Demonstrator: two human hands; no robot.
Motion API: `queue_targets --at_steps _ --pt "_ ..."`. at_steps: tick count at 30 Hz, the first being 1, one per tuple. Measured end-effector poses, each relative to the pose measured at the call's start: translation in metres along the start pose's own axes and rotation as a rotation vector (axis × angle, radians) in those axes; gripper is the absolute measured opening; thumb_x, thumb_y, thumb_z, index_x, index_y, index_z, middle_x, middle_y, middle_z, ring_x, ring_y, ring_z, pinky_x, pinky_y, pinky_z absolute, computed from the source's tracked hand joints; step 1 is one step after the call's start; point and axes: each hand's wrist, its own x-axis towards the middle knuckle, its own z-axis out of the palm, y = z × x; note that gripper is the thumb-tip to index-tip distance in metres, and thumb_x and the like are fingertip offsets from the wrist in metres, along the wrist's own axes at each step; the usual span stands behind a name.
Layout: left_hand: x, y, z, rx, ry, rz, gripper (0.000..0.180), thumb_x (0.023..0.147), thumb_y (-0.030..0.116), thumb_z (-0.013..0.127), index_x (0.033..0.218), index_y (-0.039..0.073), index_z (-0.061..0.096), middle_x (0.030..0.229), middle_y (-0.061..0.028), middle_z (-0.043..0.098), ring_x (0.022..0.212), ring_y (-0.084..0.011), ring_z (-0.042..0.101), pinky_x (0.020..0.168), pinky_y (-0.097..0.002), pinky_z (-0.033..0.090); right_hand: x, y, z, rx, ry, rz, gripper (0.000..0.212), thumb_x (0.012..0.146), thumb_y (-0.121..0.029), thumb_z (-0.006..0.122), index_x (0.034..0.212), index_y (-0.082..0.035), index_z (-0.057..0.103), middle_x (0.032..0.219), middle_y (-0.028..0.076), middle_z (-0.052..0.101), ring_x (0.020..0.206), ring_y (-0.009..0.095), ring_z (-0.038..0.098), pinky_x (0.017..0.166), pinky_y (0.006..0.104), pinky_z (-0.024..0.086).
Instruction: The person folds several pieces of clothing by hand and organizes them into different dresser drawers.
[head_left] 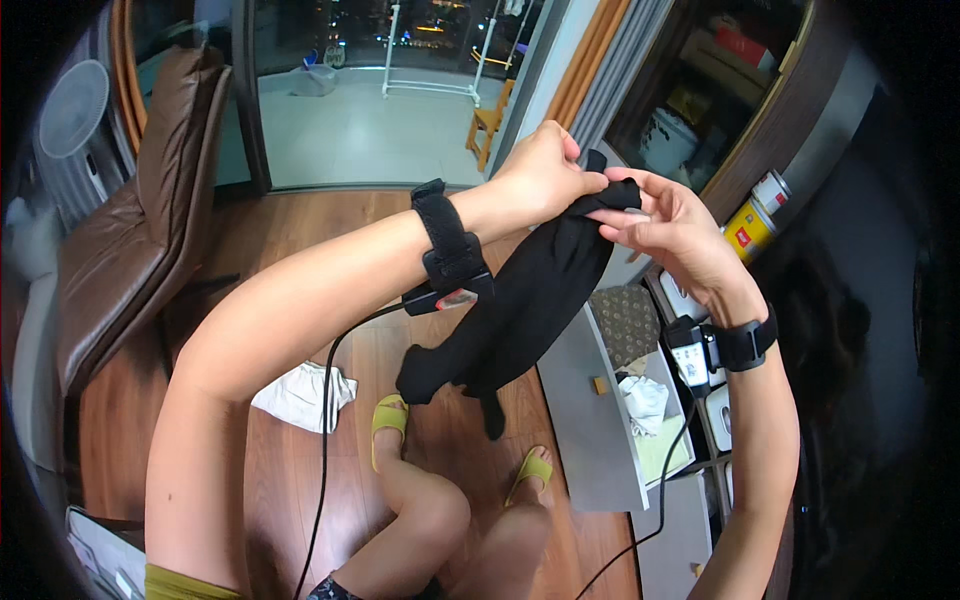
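Out in front of me at chest height hang long black socks (540, 290), bunched together at the top, with rounded ends dangling over the floor. My left hand (550, 172) is closed in a pinch on their upper edge, its fingers partly hidden behind the cloth. On the right side of the same edge, my right hand (670, 225) grips a fold between thumb and fingers. The two hands nearly touch. How many socks there are I cannot tell.
A grey drawer (590, 420) stands pulled out at the right, holding cloth items. White cloth (308, 395) lies on the wooden floor. A brown leather chair (145, 215) is at the left. Black cables (325, 430) trail from both wrist straps. A yellow can (748, 228) sits at far right.
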Motion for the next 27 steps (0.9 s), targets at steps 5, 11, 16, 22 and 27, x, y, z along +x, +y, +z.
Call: queue_targets --at_steps 5,11,16,22,27 --pt "-0.032 0.023 -0.005 -0.264 -0.193 0.072 0.047 0.076 0.015 0.074 0.104 -0.002 0.04 0.091 -0.0068 0.059 0.084 -0.0109 0.058 0.075 -0.0222 0.047 -0.009 -0.01 0.001 -0.277 0.087 0.028 0.019 0.088 -0.001 0.054 0.107 0.003 0.053 0.088 0.01 0.067 0.078 0.014 0.068 0.07 0.022 0.055" --pt "-0.05 0.027 -0.006 -0.153 -0.054 0.123 0.037 0.075 -0.005 0.066 0.099 0.004 0.04 0.098 -0.0089 0.06 0.085 -0.0102 0.058 0.074 -0.0233 0.048 -0.011 -0.011 0.007 -0.593 0.076 -0.228 0.012 0.09 -0.008 0.055 0.099 0.0 0.056 0.077 0.002 0.062 0.072 0.007 0.061 0.062 0.019 0.048" --pt "-0.056 0.026 -0.015 -0.223 -0.062 0.131 0.028 0.079 -0.007 0.059 0.098 0.003 0.04 0.09 -0.0095 0.062 0.082 -0.0099 0.058 0.07 -0.0228 0.047 -0.017 0.0 0.005 -0.653 0.074 -0.339 0.019 0.095 -0.019 0.05 0.101 -0.002 0.054 0.088 -0.001 0.055 0.086 0.006 0.051 0.074 0.0209 0.042" --pt "-0.078 0.025 -0.025 -0.18 -0.027 0.237 0.03 0.081 -0.004 0.062 0.1 0.003 0.04 0.095 -0.0067 0.058 0.083 -0.0103 0.058 0.07 -0.0222 0.047 -0.022 0.008 0.027 -0.395 -0.04 -0.312 0.02 0.099 -0.022 0.042 0.106 -0.004 0.049 0.092 0.001 0.052 0.09 0.008 0.045 0.083 0.0244 0.038" --pt "-0.119 0.007 -0.02 -0.154 0.108 0.424 0.042 0.076 0.0 0.068 0.107 0.005 0.039 0.108 -0.0102 0.05 0.088 -0.015 0.058 0.075 -0.0244 0.046 -0.029 -0.011 0.031 -0.667 0.061 -0.487 0.017 0.098 -0.018 0.042 0.107 -0.004 0.045 0.089 0.008 0.05 0.086 0.014 0.048 0.079 0.0281 0.04"
